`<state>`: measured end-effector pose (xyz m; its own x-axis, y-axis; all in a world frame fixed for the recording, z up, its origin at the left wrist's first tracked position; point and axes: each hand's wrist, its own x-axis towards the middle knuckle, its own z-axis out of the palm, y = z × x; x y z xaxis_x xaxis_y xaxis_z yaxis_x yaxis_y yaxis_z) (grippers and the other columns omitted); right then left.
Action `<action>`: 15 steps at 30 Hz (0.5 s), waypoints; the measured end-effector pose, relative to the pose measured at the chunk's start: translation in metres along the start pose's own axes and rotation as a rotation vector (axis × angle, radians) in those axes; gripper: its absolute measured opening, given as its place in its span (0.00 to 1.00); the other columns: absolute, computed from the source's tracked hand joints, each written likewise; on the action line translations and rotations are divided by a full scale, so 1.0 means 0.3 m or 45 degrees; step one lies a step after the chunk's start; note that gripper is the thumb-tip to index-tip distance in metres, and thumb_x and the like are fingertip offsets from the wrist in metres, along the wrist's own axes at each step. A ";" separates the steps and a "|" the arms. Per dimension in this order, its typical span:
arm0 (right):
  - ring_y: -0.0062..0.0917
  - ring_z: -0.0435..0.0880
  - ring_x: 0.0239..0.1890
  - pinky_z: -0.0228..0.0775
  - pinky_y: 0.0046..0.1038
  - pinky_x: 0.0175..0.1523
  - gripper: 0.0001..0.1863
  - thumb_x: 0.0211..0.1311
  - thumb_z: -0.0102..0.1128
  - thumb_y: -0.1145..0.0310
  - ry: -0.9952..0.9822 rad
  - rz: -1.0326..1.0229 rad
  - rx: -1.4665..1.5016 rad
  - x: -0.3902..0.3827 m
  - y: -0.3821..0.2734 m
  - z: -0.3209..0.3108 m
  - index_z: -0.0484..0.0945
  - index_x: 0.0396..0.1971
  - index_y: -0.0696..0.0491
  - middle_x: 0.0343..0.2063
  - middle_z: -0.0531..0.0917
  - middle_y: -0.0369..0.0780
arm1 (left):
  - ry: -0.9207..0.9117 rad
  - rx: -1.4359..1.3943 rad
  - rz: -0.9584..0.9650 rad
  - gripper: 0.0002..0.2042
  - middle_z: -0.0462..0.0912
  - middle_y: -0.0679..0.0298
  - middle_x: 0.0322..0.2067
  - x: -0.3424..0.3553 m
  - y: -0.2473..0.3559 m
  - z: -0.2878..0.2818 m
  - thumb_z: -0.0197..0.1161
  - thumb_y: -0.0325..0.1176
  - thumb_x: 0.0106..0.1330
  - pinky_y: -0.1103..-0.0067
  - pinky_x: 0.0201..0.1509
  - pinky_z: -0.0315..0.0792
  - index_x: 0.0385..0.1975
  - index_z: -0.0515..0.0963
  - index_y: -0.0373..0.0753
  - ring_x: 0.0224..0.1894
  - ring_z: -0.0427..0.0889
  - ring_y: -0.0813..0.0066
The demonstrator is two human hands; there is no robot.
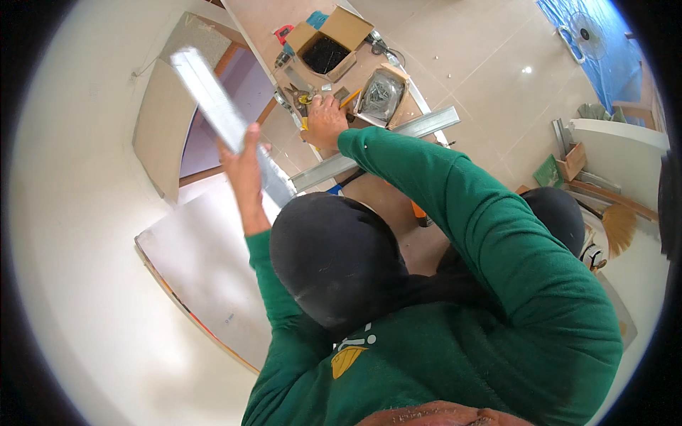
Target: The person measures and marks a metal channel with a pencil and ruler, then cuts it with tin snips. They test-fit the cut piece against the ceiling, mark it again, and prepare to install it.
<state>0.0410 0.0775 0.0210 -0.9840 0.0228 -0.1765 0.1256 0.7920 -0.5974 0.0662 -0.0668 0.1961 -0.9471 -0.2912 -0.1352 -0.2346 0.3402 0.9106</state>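
My left hand [245, 174] is closed around a long silvery metal channel [213, 103], which slants up to the left in front of me. The channel's lower end comes down by my knee, close to a second metal channel [426, 123] that lies across the bench. My right hand [326, 122] is over the bench among small tools, its fingers curled down and partly hidden. Something yellow shows at its left edge; I cannot make out what it is. Just beyond the fingers lie snips [299, 94], and a yellow pencil [350, 98] is to their right.
On the bench stand an open cardboard box [341, 35] of dark screws and a smaller box [382, 96] with a plastic bag inside. A red tape measure [283, 33] lies farther back. Large boards [206, 263] lean at left. A fan [587, 34] and a broom [619, 228] are at right.
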 end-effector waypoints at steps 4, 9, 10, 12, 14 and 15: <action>0.54 0.82 0.54 0.76 0.58 0.54 0.30 0.65 0.67 0.55 0.373 -0.099 -0.183 0.057 0.064 0.074 0.79 0.55 0.66 0.52 0.81 0.60 | -0.163 -0.034 -0.154 0.31 0.85 0.54 0.43 0.119 -0.245 0.137 0.76 0.41 0.73 0.72 0.34 0.82 0.67 0.70 0.30 0.34 0.88 0.69; 0.49 0.87 0.49 0.78 0.60 0.46 0.17 0.69 0.64 0.61 -0.239 -0.523 -0.855 0.097 0.048 -0.176 0.91 0.48 0.56 0.42 0.89 0.48 | -0.152 -0.125 -0.264 0.34 0.84 0.52 0.49 0.149 -0.437 0.156 0.74 0.40 0.73 0.70 0.39 0.82 0.72 0.67 0.29 0.40 0.88 0.68; 0.48 0.87 0.51 0.79 0.59 0.46 0.16 0.69 0.64 0.62 -0.374 -0.521 -0.920 0.136 0.061 -0.202 0.92 0.48 0.54 0.44 0.89 0.48 | -0.101 -0.112 -0.184 0.34 0.84 0.52 0.49 0.158 -0.467 0.179 0.74 0.40 0.73 0.70 0.40 0.82 0.72 0.68 0.30 0.40 0.88 0.67; 0.46 0.88 0.52 0.81 0.54 0.44 0.15 0.68 0.65 0.64 -0.407 -0.580 -0.941 0.177 0.079 -0.243 0.92 0.47 0.54 0.45 0.90 0.47 | -0.014 -0.068 -0.040 0.31 0.86 0.53 0.50 0.166 -0.504 0.191 0.74 0.41 0.74 0.71 0.42 0.82 0.69 0.72 0.30 0.39 0.88 0.68; 0.43 0.90 0.51 0.84 0.47 0.42 0.13 0.66 0.66 0.66 -0.231 -0.678 -0.852 0.172 0.132 -0.268 0.91 0.45 0.55 0.45 0.91 0.47 | -0.037 -0.061 -0.099 0.30 0.86 0.53 0.48 0.153 -0.439 0.178 0.74 0.44 0.75 0.71 0.42 0.82 0.67 0.73 0.30 0.38 0.88 0.69; 0.43 0.91 0.46 0.85 0.45 0.41 0.12 0.67 0.66 0.66 -0.097 -0.805 -0.821 0.177 0.173 -0.294 0.92 0.44 0.54 0.42 0.92 0.47 | -0.062 -0.053 -0.135 0.30 0.86 0.54 0.46 0.143 -0.390 0.173 0.74 0.45 0.75 0.71 0.42 0.82 0.66 0.73 0.29 0.38 0.88 0.70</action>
<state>-0.0159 0.1737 0.0497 -0.8317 -0.5544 -0.0291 -0.5527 0.8318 -0.0504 0.0417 -0.0727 0.0634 -0.9273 -0.2793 -0.2492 -0.3253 0.2720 0.9057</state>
